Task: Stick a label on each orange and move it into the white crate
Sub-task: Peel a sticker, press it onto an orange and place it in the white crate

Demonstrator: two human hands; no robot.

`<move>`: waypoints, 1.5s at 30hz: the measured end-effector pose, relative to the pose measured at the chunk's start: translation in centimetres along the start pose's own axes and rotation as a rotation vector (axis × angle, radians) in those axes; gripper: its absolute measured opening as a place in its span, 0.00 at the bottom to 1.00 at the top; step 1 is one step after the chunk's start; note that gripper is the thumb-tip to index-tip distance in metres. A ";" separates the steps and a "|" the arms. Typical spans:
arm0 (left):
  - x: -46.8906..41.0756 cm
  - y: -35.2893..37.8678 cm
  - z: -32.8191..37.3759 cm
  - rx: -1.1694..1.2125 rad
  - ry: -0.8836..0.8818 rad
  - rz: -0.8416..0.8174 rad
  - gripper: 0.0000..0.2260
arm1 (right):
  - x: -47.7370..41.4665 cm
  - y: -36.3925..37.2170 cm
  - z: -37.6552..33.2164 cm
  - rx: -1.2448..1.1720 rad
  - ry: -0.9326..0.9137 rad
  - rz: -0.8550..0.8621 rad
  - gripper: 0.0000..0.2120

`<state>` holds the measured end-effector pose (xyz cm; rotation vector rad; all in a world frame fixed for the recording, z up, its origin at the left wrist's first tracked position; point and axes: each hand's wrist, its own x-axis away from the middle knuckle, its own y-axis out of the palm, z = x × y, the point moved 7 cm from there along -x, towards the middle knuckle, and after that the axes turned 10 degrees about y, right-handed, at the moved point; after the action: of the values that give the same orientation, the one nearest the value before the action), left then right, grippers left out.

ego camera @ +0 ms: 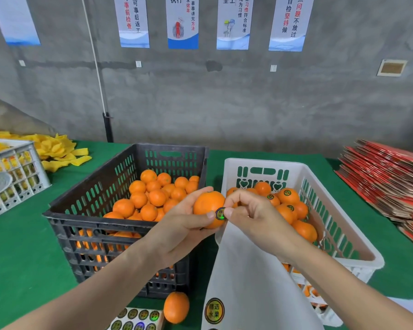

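Over a green counter [22,258], our left hand [181,225] grips an orange [206,206]; our right hand [253,217] pinches a round label [220,213] against it, beside the white crate [260,163].

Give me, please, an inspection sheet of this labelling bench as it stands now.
Surface: green table.
Job's things: black crate of unlabelled oranges; white crate of labelled oranges; held orange bearing a label; backing sheet hanging below the hands; label sheet at near edge.
Clutter: loose orange, yellow foam pieces, grey crate, red flat cartons.
Hands: left hand grips the held orange; right hand pinches the label against it.
Cables: white cord down the wall.
Surroundings: concrete wall, posters.
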<state>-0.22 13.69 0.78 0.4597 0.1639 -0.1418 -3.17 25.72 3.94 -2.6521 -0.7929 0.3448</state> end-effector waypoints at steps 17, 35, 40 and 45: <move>-0.3 0.3 -1.1 -0.127 0.017 0.013 0.33 | 0.1 -0.3 -0.9 0.312 -0.038 0.196 0.05; -0.6 -1.5 1.1 -0.301 -0.012 -0.030 0.48 | -0.9 0.5 0.8 0.064 0.173 -0.037 0.30; -0.6 -1.4 -0.2 -0.283 -0.047 -0.038 0.46 | -1.4 0.1 2.1 0.064 0.163 0.066 0.18; 0.3 -0.5 -2.4 -0.303 -0.303 -0.144 0.36 | -1.9 -1.2 2.7 0.027 0.114 0.290 0.20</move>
<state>-0.36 14.27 -1.58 0.1206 -0.0798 -0.3202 -6.17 26.30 2.16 -2.7334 -0.3661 0.2704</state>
